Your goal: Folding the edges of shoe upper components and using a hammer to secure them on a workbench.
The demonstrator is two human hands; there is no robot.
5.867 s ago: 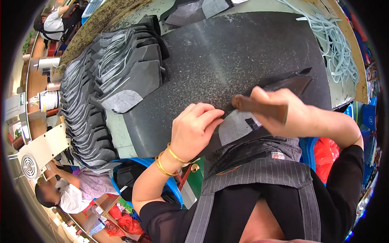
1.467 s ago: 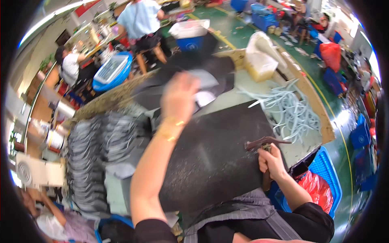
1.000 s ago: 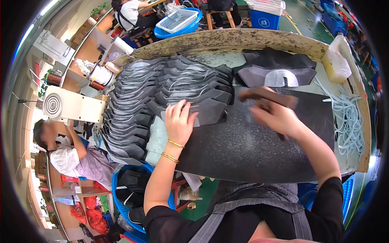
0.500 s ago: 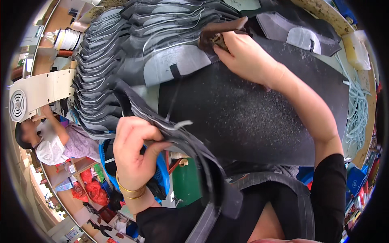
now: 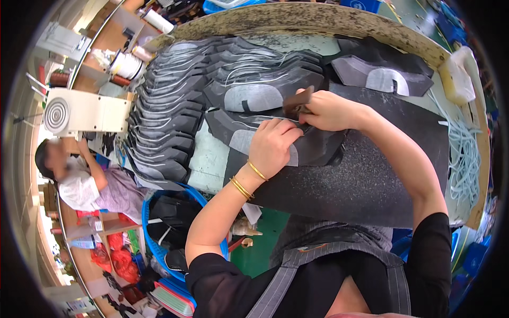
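A dark grey padded panel [image 5: 322, 150] with a pale half-round patch lies on the black board [image 5: 382, 185]. My left hand [image 5: 273, 144], wearing gold bangles, lies over this panel, fingers bent and pressed together at its far edge. Right beside those fingertips, my right hand [image 5: 331, 110] is closed round a brown tool [image 5: 297, 102] with a flat end. Its working tip is hidden, so I cannot tell what it touches. Just beyond lies a similar panel [image 5: 254, 97], its pale patch notched with a black mark.
Overlapping rows of like panels [image 5: 167, 114] cover the table's left and back. More panels [image 5: 387, 77] lie back right, near pale blue cords [image 5: 462, 153] and a jug of yellowish liquid [image 5: 458, 77]. A blue basket [image 5: 146, 222] stands front left; a person [image 5: 90, 180] sits beyond it.
My left hand has brought the panel from the near left, where it was held up, onto the board. The right hand with the brown tool has come nearer, beside it. The view has shifted.
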